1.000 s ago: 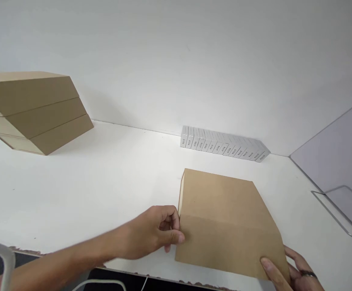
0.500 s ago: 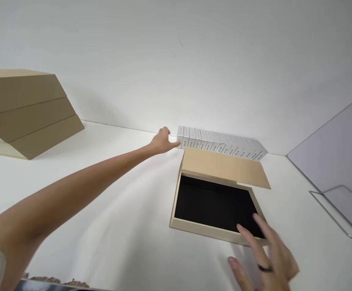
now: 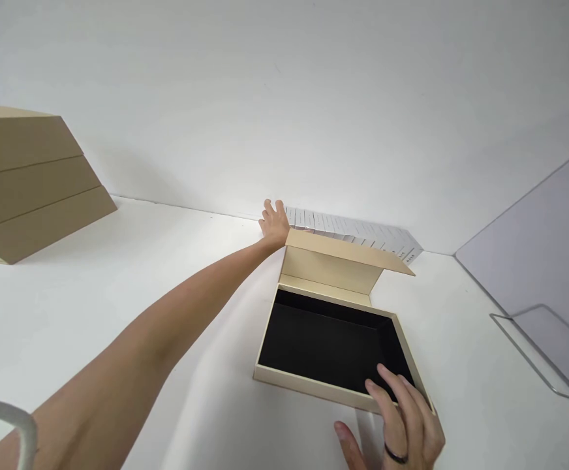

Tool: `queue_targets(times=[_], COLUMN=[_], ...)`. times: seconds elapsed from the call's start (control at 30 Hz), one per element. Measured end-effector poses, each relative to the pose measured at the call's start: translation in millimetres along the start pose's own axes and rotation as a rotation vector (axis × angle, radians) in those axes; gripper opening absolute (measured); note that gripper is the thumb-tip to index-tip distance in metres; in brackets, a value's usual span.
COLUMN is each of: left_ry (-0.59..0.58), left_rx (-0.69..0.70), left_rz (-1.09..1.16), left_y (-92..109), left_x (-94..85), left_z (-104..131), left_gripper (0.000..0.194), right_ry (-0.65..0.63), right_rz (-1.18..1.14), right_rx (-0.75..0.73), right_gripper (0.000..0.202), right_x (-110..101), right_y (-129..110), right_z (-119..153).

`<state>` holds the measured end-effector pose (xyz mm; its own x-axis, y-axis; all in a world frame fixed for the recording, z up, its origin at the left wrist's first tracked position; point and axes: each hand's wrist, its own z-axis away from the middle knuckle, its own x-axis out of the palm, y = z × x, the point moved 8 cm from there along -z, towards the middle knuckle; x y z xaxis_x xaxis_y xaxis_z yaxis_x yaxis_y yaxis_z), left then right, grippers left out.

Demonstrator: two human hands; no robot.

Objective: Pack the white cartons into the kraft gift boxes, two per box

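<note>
While the left hand reaches the left end of the row of small white boxes, its wrist lies just beside the raised lid of the open tan box. If the left forearm swung right, it could knock that lid down or twist the box on the table. Whether the left fingers grasp anything I can't tell; the thumb side is mostly hidden. Since the white boxes stand tightly side by side against the wall, a careless pull on 1 could drag or topple its neighbours. The right hand is unclenched, fingers curved over the box's near right corner, thumb apart in front; pressing there could tilt or slide it. Nothing visible props the lid, so a bump might drop it over the black interior.
</note>
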<state>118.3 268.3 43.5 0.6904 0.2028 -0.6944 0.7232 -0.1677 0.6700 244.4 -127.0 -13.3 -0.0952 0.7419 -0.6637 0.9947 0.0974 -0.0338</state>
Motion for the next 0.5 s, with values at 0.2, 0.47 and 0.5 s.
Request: queue_targets(times=[0.2, 0.47, 0.5], left_ry=[0.073, 0.154, 0.151], left_rx=[-0.004, -0.038, -0.046], left_rz=[0.026, 0.113, 0.120], left_y=[-4, -9, -7], left_x=[-5.2, 2.3, 4.9], left_z=[7, 22, 22], left_gripper=[0.068, 0.081, 0.082], right_ry=[0.139, 0.106, 0.117], right_rz=[0.032, 0.030, 0.033], right_rx=[-0.001, -0.007, -0.011], right_gripper=[0.038, 0.037, 0.036], right_x=[-2, 2, 1], right_y=[-1, 2, 1], right_z=[-3, 0, 0])
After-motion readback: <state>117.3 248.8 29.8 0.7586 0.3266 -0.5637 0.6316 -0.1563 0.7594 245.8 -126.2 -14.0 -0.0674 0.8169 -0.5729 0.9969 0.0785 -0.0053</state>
